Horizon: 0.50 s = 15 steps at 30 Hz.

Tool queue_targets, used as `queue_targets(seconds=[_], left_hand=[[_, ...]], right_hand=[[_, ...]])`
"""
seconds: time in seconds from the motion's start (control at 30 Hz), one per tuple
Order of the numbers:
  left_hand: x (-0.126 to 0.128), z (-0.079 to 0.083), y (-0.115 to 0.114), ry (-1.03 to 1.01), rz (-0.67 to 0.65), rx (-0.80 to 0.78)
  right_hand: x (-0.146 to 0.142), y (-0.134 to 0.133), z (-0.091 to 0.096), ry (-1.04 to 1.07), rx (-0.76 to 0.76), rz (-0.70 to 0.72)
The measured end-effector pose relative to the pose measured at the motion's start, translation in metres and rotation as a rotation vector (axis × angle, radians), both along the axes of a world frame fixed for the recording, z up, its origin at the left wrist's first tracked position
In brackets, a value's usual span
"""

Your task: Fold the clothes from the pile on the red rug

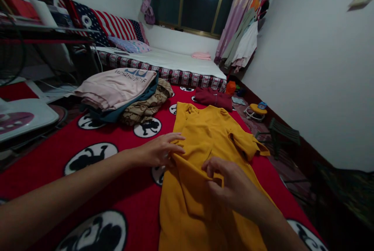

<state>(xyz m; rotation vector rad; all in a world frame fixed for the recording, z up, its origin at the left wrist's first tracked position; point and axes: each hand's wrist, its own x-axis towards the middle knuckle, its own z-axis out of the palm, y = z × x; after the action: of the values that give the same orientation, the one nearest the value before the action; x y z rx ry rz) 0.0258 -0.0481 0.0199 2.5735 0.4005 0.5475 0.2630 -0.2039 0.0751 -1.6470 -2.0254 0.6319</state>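
A mustard-yellow dress (pixel 201 134) with short sleeves lies spread out on a red blanket (pixel 131 192) with white circles and black figures. One sleeve is folded in on the left, and the other reaches out to the right. My right hand (pixel 230 181) is closed, pinching a raised fold at the dress's middle between thumb and fingers. At the other end of that fold is my left hand (pixel 160 149), gripping the left edge; its upper fingers stretch out over the cloth, and its thumb is mostly hidden. Between both hands the fold stands up from the layer beneath.
Folded clothes, with a pale pink sweatshirt (pixel 119 85) on top, lie at the back left. A folded maroon garment (pixel 214 99) is beyond the dress. A bed (pixel 175 58) stands under the window. Small stools, one yellow-topped (pixel 257 109), stand along the right wall.
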Motion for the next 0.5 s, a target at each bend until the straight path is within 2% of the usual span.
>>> queue_targets(seconds=[0.07,0.17,0.27,0.33,0.4,0.43,0.5], left_hand=[[0.004,0.004,-0.007,-0.014,-0.049,-0.001],[0.007,0.01,-0.02,-0.029,-0.118,-0.019],[0.006,0.012,-0.033,-0.035,-0.182,-0.037],[0.005,0.01,-0.039,-0.032,-0.198,-0.051],[0.004,0.006,-0.044,-0.026,-0.172,-0.092],[0.004,0.004,-0.045,-0.035,-0.13,-0.133],[0.003,-0.001,-0.048,-0.122,0.055,-0.255]], right_hand=[[0.0,-0.014,0.016,0.044,0.028,0.038],[-0.002,-0.034,0.033,-0.008,0.064,0.115],[-0.01,-0.04,0.045,-0.076,0.062,0.243],[-0.015,-0.029,0.052,-0.099,0.017,0.361],[-0.018,-0.006,0.057,-0.083,0.061,0.397],[-0.018,0.009,0.058,-0.063,0.141,0.358],[-0.011,0.04,0.052,-0.03,0.376,0.132]])
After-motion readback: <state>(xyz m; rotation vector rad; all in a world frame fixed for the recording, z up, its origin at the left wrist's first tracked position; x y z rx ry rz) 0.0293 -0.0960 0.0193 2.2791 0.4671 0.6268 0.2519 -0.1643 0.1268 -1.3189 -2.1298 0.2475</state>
